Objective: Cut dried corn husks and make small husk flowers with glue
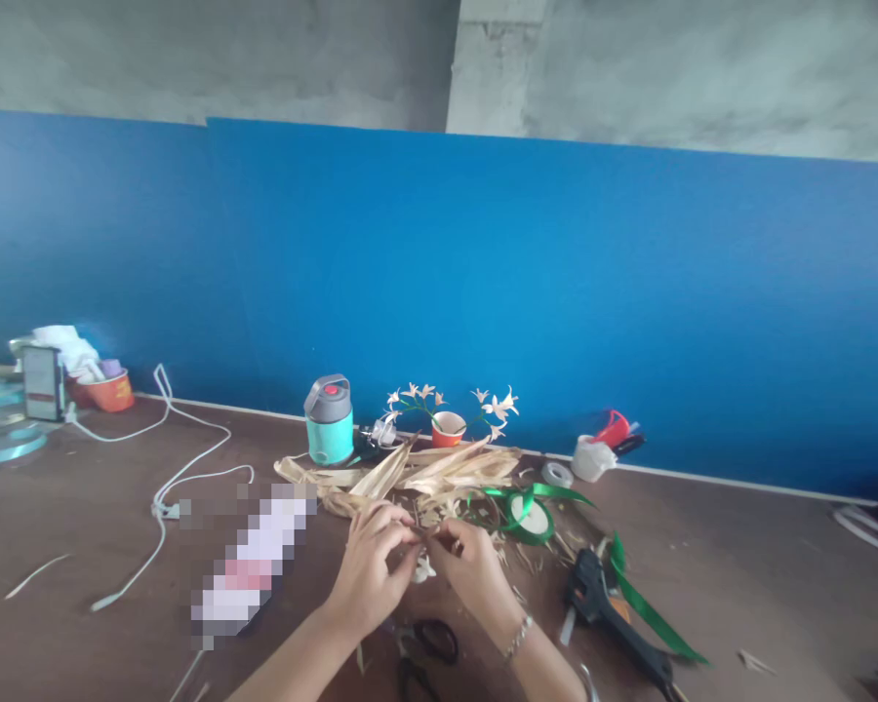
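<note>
Over the middle of the brown table, my left hand and my right hand meet fingertip to fingertip. Both are closed in a pinch; whatever lies between the fingers is too small to make out. Just below the fingertips shows a small white flower, and I cannot tell if it is held or lying there. Dried corn husks are heaped right behind my hands. Dark-handled scissors lie between my forearms. Beside my right hand sits a spool of green ribbon.
A black glue gun lies at the right. Behind the husks stand a turquoise flask and an orange cup with flower sprays. To the left are a partly blurred phone-like object, a white cable and a propped phone.
</note>
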`<state>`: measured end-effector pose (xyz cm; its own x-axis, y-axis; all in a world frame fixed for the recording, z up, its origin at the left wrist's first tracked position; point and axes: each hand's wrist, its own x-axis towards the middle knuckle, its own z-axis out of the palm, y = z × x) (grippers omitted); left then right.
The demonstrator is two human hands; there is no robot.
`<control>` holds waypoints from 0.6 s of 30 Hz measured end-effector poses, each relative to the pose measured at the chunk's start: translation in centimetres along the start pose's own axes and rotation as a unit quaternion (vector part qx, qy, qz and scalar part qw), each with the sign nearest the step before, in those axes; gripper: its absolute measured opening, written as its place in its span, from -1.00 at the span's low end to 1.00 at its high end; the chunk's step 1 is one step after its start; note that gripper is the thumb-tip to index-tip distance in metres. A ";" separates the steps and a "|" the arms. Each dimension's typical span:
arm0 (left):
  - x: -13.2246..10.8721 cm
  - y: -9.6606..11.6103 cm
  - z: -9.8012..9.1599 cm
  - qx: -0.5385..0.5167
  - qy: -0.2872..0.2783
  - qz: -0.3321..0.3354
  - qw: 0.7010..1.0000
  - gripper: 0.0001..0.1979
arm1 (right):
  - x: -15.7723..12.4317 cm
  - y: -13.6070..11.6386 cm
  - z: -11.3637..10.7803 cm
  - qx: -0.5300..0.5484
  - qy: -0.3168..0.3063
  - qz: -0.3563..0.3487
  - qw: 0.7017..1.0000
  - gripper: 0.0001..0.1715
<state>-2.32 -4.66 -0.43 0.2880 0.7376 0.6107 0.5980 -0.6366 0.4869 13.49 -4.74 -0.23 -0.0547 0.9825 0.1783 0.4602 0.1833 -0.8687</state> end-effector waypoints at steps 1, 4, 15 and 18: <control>0.0 0.0 0.0 0.001 0.001 -0.001 1.000 -0.87 | -0.1 -0.2 0.0 -0.021 0.005 -0.013 1.000 -0.81; 0.1 0.0 0.1 -0.001 0.004 -0.009 1.000 -0.88 | -0.4 -0.6 0.0 -0.069 0.013 -0.054 0.996 -0.82; 0.0 0.1 0.4 -0.039 0.005 -0.045 0.998 -0.90 | -0.8 -1.1 0.0 -0.129 0.019 -0.112 0.985 -0.82; -0.1 0.0 0.3 -0.035 -0.002 -0.037 0.999 -0.90 | -0.9 -1.1 0.0 -0.164 0.029 -0.124 0.978 -0.82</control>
<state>-2.08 -4.65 -0.66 0.2484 0.7838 0.5692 0.5643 -0.5947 0.5727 13.03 -5.83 0.57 -0.1551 0.9038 0.3989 0.6993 0.3857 -0.6019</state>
